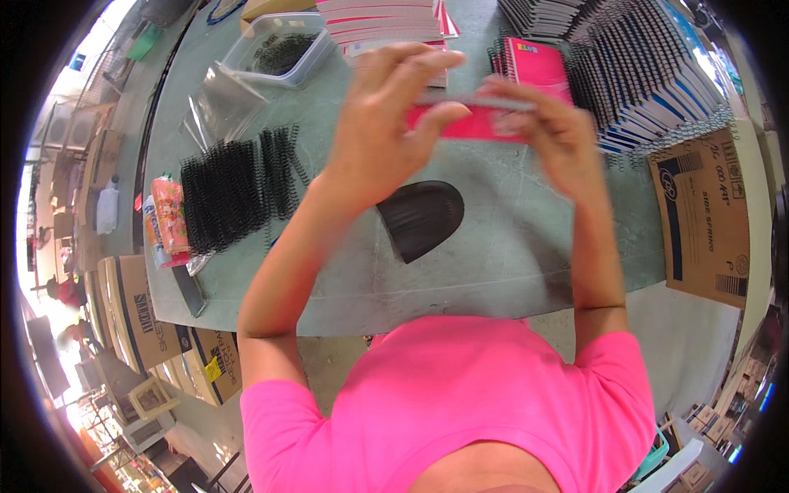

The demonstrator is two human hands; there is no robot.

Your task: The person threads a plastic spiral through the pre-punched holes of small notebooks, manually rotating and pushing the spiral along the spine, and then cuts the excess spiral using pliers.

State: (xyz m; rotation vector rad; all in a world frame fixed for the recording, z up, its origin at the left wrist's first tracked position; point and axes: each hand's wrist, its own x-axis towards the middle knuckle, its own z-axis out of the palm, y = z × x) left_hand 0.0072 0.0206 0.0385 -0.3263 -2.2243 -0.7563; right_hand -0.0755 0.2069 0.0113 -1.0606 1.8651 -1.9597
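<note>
My left hand (386,123) and my right hand (546,131) are raised above the grey table (509,263) and together hold a pink notebook (472,123) edge-on between them. The left hand grips its left end, the right hand its right end; both are blurred. Under the hands lies a black half-round pad (421,218). A row of black spiral binding coils (234,189) lies to the left on the table.
A clear plastic tub (279,49) with coils and a clear bag (218,103) sit at the far left. Stacked notebooks (382,20) lie at the far middle, a fanned pile of bound notebooks (649,74) at the far right. Cardboard boxes (703,218) stand right and lower left (136,316).
</note>
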